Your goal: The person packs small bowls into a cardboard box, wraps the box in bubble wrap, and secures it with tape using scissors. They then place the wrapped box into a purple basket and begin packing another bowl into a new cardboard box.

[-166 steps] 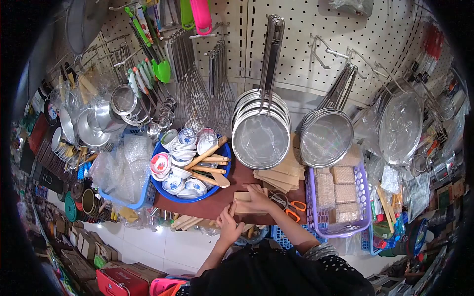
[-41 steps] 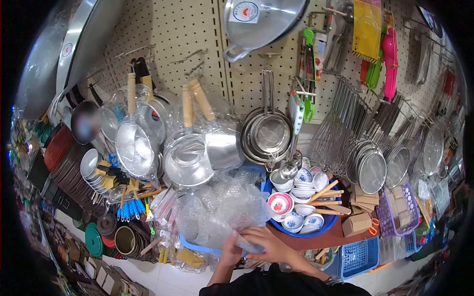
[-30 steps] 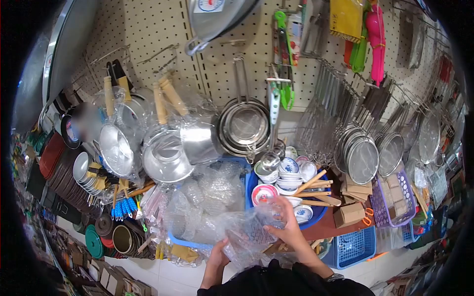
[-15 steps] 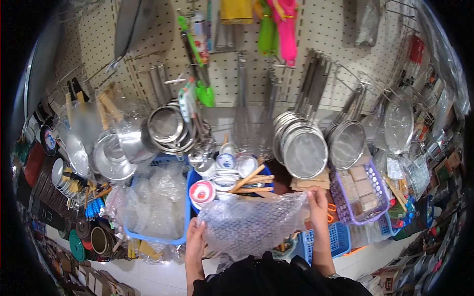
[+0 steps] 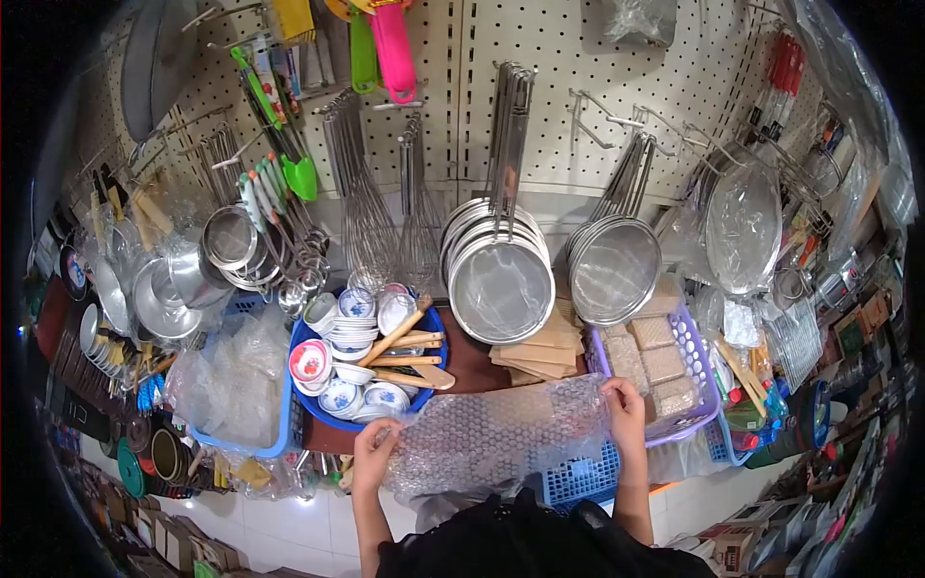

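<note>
A clear sheet of bubble wrap (image 5: 501, 433) is stretched between my two hands, low in front of my body. My left hand (image 5: 377, 451) pinches its left edge, close to a blue basin (image 5: 323, 412) full of small bowls and wooden-handled utensils. At the upper right corner, my right hand (image 5: 624, 412) grips the sheet between thumb and fingers, beside a purple basket (image 5: 715, 395) of wrapped tan blocks. Through the sheet's lower right part shows a blue basket (image 5: 583, 474).
Strainers (image 5: 501, 289) and whisks (image 5: 361, 212) hang from the pegboard (image 5: 568, 144). Flat brown paper pieces (image 5: 535, 358) lie on the shelf. A blue basket (image 5: 289, 433) of crumpled plastic wrap stands left. Pans (image 5: 164, 299) hang farther left.
My view has turned to the right, so the shelf goods appear farther left. The bubble wrap is pulled wider and flatter, and both hands still hold it.
</note>
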The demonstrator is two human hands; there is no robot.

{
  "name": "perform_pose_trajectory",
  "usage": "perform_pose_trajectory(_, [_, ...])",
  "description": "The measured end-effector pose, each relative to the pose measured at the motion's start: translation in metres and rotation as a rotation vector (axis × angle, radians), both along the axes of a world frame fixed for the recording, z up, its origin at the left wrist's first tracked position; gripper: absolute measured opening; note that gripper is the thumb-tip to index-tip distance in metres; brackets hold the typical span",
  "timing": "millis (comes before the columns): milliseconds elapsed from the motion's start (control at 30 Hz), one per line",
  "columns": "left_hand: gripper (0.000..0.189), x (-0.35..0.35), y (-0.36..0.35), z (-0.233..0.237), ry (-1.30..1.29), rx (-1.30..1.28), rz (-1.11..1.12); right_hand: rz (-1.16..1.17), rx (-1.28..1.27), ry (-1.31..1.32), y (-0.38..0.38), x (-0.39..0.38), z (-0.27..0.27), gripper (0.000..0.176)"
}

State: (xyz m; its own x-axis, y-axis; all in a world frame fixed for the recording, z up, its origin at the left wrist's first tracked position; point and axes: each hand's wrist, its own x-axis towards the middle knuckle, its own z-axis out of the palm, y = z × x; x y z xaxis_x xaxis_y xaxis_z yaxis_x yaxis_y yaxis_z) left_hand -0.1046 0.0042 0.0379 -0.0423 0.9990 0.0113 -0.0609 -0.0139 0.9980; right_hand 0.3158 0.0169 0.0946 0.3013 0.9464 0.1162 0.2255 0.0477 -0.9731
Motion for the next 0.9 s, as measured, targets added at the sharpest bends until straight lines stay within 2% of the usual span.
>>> perform_pose_trajectory(100, [0.030, 0.009, -0.005, 0.007, 0.101, -0.019, 0.067, 0.058, 0.034, -0.130, 0.003, 0.014, -0.001, 0.015])
perform_pose_trajectory(200, [0.039, 0.019, -0.004, 0.012, 0.263, 0.059, 0.143, 0.110, 0.058, -0.153, -0.001, 0.012, 0.005, 0.030])
perform_pose_trajectory(267, [0.044, 0.018, -0.002, 0.002, 0.471, 0.169, 0.151, 0.188, 0.058, -0.338, -0.002, 0.015, 0.000, 0.041])
perform_pose_trajectory(400, [0.049, 0.029, -0.005, 0.010, 0.593, 0.150, 0.158, 0.321, 0.012, -0.569, -0.009, 0.029, -0.006, 0.062])
perform_pose_trajectory(500, [0.048, 0.024, -0.009, 0.010, 0.615, 0.160, 0.174, 0.415, -0.133, -0.269, -0.009, 0.049, -0.011, 0.065])
perform_pose_trajectory(533, [0.049, 0.020, -0.009, 0.011, 0.628, 0.181, 0.166, 0.341, -0.187, 0.053, -0.013, 0.042, -0.003, 0.058])
perform_pose_trajectory(633, [0.050, 0.008, -0.009, 0.010, 0.649, 0.198, 0.134, 0.242, -0.142, 0.233, -0.007, 0.034, -0.006, 0.049])
perform_pose_trajectory(733, [0.047, 0.028, -0.010, 0.030, 0.803, 0.188, 0.395, 0.141, -0.113, 0.139, 0.003, 0.020, -0.010, 0.038])
perform_pose_trajectory(833, [0.045, 0.053, -0.020, 0.041, 1.028, 0.268, 0.534, 0.163, -0.120, -0.246, 0.008, 0.016, -0.034, 0.040])
perform_pose_trajectory(900, [0.050, 0.065, -0.026, 0.034, 0.935, 0.388, 0.279, 0.140, -0.058, -0.405, 0.006, -0.004, -0.031, 0.041])
